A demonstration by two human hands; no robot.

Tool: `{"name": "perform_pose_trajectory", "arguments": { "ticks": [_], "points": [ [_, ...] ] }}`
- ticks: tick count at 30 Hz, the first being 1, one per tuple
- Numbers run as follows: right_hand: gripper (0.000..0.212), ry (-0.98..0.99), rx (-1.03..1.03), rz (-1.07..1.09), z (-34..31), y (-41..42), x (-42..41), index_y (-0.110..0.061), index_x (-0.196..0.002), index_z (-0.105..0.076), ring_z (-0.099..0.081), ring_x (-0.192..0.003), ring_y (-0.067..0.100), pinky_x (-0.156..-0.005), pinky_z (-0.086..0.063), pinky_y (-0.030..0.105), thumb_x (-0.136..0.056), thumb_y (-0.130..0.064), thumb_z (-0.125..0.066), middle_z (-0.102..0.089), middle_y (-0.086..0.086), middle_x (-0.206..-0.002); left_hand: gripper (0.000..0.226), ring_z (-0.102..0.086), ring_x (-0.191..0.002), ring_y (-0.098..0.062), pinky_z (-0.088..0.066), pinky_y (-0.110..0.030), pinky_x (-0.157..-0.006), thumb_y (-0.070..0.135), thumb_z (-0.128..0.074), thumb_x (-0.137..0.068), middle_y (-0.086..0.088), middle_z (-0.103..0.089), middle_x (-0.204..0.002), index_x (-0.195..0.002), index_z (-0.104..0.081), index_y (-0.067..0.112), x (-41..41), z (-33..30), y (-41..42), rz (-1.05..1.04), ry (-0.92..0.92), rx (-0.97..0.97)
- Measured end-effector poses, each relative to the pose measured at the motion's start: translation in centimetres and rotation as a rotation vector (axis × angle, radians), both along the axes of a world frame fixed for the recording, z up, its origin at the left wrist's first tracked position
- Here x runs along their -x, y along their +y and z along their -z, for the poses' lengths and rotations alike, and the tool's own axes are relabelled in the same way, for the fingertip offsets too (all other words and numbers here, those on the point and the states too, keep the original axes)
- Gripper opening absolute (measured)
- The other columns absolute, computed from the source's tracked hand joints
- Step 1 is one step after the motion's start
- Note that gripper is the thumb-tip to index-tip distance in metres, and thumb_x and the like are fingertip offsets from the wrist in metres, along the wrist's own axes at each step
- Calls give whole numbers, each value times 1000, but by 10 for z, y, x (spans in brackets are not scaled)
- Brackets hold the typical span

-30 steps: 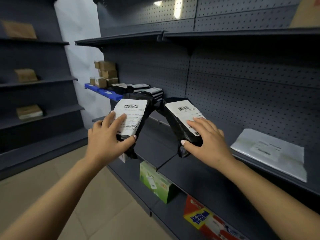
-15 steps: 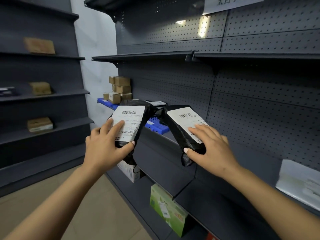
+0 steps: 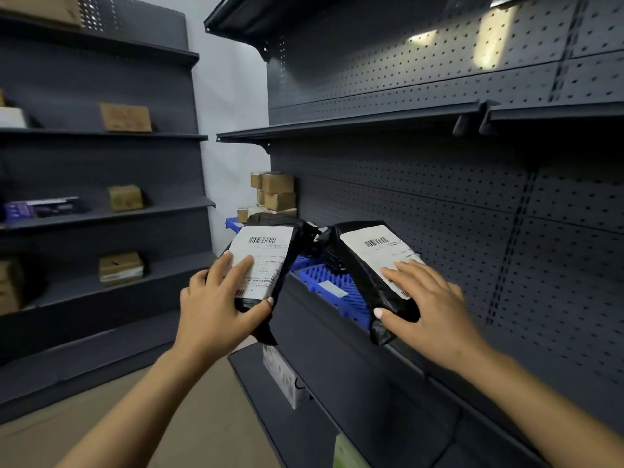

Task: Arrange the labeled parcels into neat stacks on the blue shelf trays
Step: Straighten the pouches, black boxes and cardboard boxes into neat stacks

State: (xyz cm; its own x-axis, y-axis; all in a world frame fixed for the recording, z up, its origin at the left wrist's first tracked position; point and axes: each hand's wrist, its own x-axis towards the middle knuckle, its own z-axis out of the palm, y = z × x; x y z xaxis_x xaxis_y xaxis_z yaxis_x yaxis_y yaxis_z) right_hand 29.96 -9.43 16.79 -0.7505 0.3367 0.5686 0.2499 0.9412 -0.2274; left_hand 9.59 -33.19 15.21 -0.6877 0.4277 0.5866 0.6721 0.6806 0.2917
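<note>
Head view: the left hand (image 3: 216, 312) grips a black parcel (image 3: 270, 265), thumb curled round its near right edge and fingers spread flat over the white label (image 3: 261, 261). This parcel is held in the air off the front edge of the shelf (image 3: 337, 359), label facing the camera, barcode at the far end; its long axis runs away from the person and leans a little right at the top.

The right hand (image 3: 432, 315) holds a second parcel (image 3: 368, 268), fingers laid over its label (image 3: 381, 255) and thumb pressed on the near black end. Its long axis also runs away from the person but leans left at the far end, so the two far ends nearly meet. Its near end overhangs the shelf front, over the blue tray (image 3: 334, 288).

Behind the parcels the tray runs left along the shelf, with small brown boxes (image 3: 277, 194) stacked at its far end. Whether the second parcel rests on the tray, I cannot tell.
</note>
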Motion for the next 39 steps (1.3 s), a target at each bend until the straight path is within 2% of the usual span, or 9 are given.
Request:
{"name": "perform_pose_trajectory", "arguments": {
  "ticks": [4, 12, 18, 23, 28, 32, 36, 39],
  "points": [
    [78, -28, 20, -18, 6, 22, 51, -39, -137, -42, -16, -139, 2, -112, -19, 40, -69, -75, -30, -32, -17, -148, 89, -30, -128, -30, -27, -46, -101, 79, -28, -63, 3, -24, -154, -143, -34, 40, 43, 6, 11, -34, -21, 19],
    [78, -63, 16, -44, 9, 40, 145, -42, -139, -37, -12, -140, 0, -109, -16, 35, -70, -77, -28, -28, -20, -149, 88, -32, -128, -31, -29, -47, -99, 79, -29, -64, 2, -28, -153, -142, -37, 38, 137, 20, 18, -64, -45, -9],
    [64, -59, 30, 18, 11, 36, 218, -40, -140, -36, -11, -141, 1, -112, -15, 37, -83, -65, -52, -27, -19, -150, 87, -31, -128, -30, -28, -45, -100, 78, -28, -65, 2, -26, -154, -142, -35, 38, 229, 22, 21, -4, -43, 4],
    [72, -50, 43, 99, 7, 31, 282, -43, -139, -36, -15, -140, 1, -112, -18, 38, -74, -76, -36, -29, -22, -147, 86, -29, -129, -28, -27, -45, -101, 78, -30, -66, 4, -24, -155, -143, -33, 40, 313, 18, 26, 87, -41, 15],
    [69, -24, 67, 181, 1, 23, 337, -42, -138, -38, -16, -139, 0, -110, -18, 37, -78, -76, -43, -27, -27, -140, 86, -29, -129, -26, -28, -45, -101, 77, -30, -65, 5, -24, -155, -143, -33, 40, 388, 17, 42, 182, -42, 41],
    [70, -40, 86, 225, 4, 24, 376, -44, -138, -37, -12, -133, -8, -110, -17, 38, -78, -80, -36, -24, -30, -138, 87, -30, -130, -27, -29, -45, -101, 77, -29, -66, 4, -25, -155, -144, -33, 39, 436, 18, 64, 235, -44, 46],
    [75, -64, 61, 253, 8, 39, 409, -44, -138, -36, -15, -137, -2, -106, -17, 32, -72, -78, -28, -27, -26, -142, 88, -29, -130, -27, -28, -44, -101, 77, -28, -65, 4, -24, -155, -144, -32, 38, 473, 22, 92, 290, -60, 37],
    [74, -76, 60, 273, 10, 57, 433, -46, -139, -34, -14, -139, -1, -107, -18, 34, -73, -79, -27, -27, -25, -145, 89, -29, -130, -26, -28, -43, -101, 78, -26, -65, 5, -23, -155, -145, -31, 39, 498, 24, 117, 303, -58, 38]
  ]
}}
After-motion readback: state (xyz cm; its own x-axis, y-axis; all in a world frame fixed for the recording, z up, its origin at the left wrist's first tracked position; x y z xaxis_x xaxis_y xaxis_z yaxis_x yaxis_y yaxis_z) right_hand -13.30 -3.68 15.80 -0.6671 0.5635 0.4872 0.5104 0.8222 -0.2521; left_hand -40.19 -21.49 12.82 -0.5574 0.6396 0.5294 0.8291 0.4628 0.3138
